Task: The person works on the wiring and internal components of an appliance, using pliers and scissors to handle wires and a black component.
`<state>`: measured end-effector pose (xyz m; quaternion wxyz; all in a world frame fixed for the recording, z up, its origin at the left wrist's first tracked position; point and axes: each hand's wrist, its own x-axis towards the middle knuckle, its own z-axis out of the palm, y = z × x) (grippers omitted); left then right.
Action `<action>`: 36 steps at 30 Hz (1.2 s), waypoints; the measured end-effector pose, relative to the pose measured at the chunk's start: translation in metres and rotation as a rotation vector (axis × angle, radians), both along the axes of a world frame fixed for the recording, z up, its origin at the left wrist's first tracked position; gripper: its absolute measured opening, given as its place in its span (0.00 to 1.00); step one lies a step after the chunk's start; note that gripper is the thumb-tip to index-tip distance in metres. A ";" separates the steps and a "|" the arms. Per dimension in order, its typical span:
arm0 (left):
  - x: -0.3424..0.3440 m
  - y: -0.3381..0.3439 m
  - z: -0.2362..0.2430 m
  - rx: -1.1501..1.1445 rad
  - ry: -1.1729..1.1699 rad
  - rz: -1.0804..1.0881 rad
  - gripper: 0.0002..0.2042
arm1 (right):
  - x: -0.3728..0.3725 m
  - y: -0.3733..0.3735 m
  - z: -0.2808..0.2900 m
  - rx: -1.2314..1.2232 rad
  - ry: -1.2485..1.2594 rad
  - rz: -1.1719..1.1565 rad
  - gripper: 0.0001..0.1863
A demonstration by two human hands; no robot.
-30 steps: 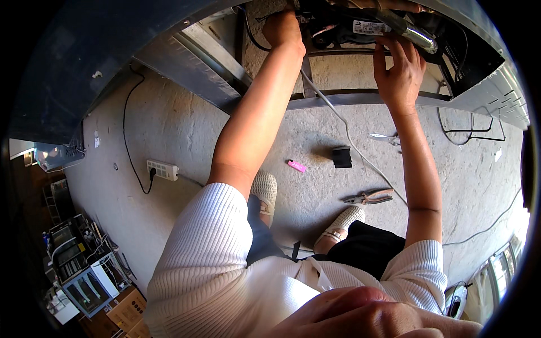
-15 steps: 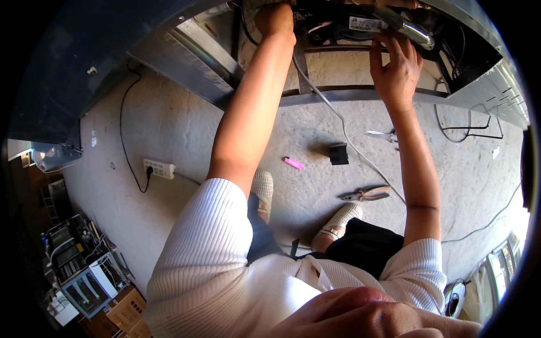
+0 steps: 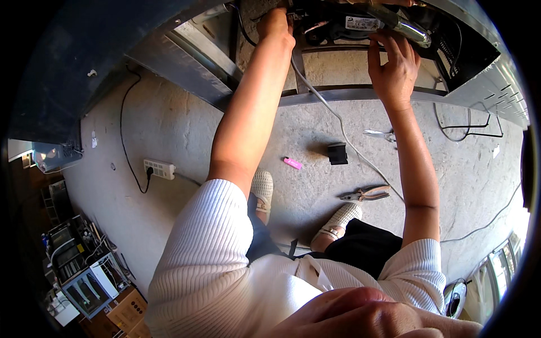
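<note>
The two hands are well apart. The left hand [image 3: 274,23] reaches in at the left of the black motor [image 3: 342,32]; its fingertips are hidden, so I cannot tell what they clamp. The motor sits in the open base of the metal cabinet [image 3: 174,73]; it looks heavy, stiff and perhaps slippery, best held low on its casing. The right hand [image 3: 396,67] has its fingers at the motor's right edge, thumb apart; whether they grip, I cannot tell. A silver pipe [image 3: 413,32] crowds that side of the motor. On the floor [image 3: 304,129], on the motor's near side, left to right, lie a power strip [image 3: 159,170], a pink lighter [image 3: 292,163], a black box [image 3: 338,154], a grey cord [image 3: 340,117] that could snag, pliers [image 3: 365,194] and scissors [image 3: 379,135].
</note>
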<state>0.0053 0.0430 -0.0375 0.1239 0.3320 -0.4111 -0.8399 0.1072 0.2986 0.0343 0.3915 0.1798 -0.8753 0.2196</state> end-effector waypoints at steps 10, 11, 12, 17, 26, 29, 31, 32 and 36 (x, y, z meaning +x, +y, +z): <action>-0.001 -0.007 -0.001 -0.024 0.035 -0.108 0.04 | 0.001 0.000 0.001 0.021 0.007 -0.001 0.07; -0.002 -0.008 -0.002 -0.025 0.038 -0.114 0.04 | 0.001 0.000 0.001 0.026 0.004 -0.001 0.07; -0.003 -0.008 -0.002 -0.025 0.041 -0.120 0.04 | 0.001 -0.001 0.001 0.028 -0.002 -0.001 0.07; 0.004 0.003 0.009 -0.048 0.029 -0.072 0.02 | 0.001 0.000 0.001 0.031 -0.007 -0.002 0.07; 0.010 0.011 0.018 -0.136 -0.050 -0.038 0.01 | 0.001 -0.001 0.001 0.045 -0.023 -0.016 0.07; 0.010 0.006 0.021 -0.287 -0.071 -0.117 0.02 | 0.000 0.000 0.000 0.046 -0.008 -0.012 0.07; 0.008 -0.002 0.023 -0.394 -0.082 -0.240 0.03 | 0.001 0.000 0.001 0.045 -0.006 -0.011 0.07; 0.008 -0.003 0.023 -0.386 -0.072 -0.236 0.03 | 0.001 0.000 0.001 0.043 -0.006 -0.010 0.07; 0.004 -0.006 0.020 -0.323 -0.045 -0.181 0.03 | 0.000 -0.002 0.000 0.037 0.006 -0.012 0.07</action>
